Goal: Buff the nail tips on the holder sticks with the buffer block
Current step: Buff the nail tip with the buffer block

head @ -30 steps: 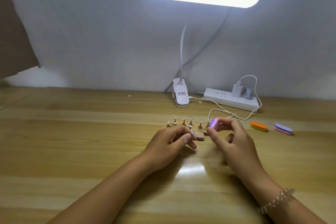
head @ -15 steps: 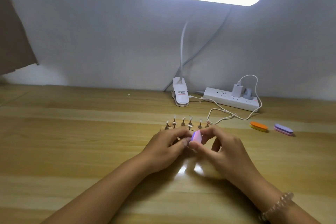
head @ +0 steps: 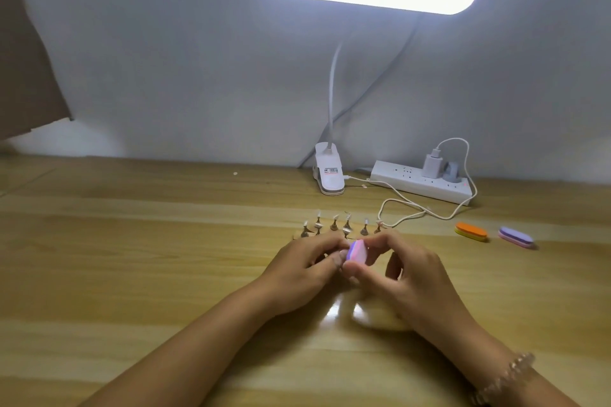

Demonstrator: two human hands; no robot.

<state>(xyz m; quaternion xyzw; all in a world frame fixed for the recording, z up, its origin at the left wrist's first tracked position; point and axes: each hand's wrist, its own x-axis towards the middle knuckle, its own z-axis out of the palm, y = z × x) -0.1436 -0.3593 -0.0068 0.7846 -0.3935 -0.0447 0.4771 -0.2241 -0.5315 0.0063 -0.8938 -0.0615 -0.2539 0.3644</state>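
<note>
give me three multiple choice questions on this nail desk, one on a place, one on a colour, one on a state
1. Where does the purple-topped buffer lie?
A. left of both hands
B. at the right, beyond the orange-topped buffer
C. on the lamp's clip

2. What colour is the power strip?
A. white
B. black
C. red

3. What is the right hand doing?
A. lying flat on the wood
B. gripping the lamp
C. pinching the buffer block

Answers:
1 B, it lies farthest right, just past the orange-topped one.
2 A, its casing is white, as is the charger plugged into it.
3 C, thumb and fingers curl round the pink and purple block.
</note>
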